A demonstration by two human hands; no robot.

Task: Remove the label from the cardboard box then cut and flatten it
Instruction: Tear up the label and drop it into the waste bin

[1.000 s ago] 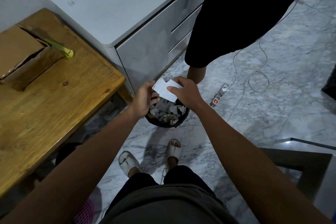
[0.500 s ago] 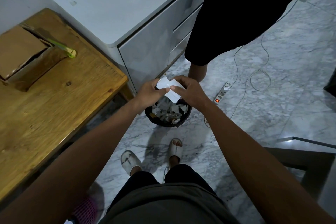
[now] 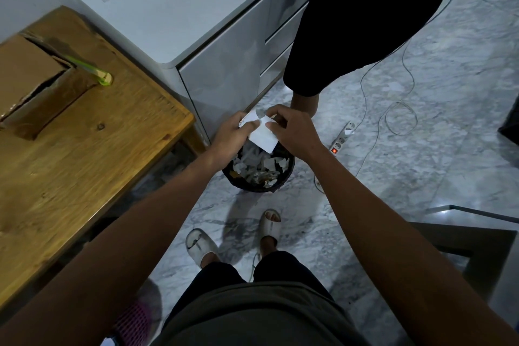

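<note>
Both hands meet over a black bin (image 3: 283, 181) full of paper scraps on the marble floor. The left hand (image 3: 234, 133) and right hand (image 3: 295, 132) pinch a white label (image 3: 262, 136) between them. At far left, a cardboard box (image 3: 31, 81) sits on a wooden table (image 3: 84, 154), a green cutter (image 3: 92, 71) just beside it.

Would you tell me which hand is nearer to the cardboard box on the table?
Left. The left hand is over the bin, nearer the cardboard box; the right hand lies beyond it.
</note>
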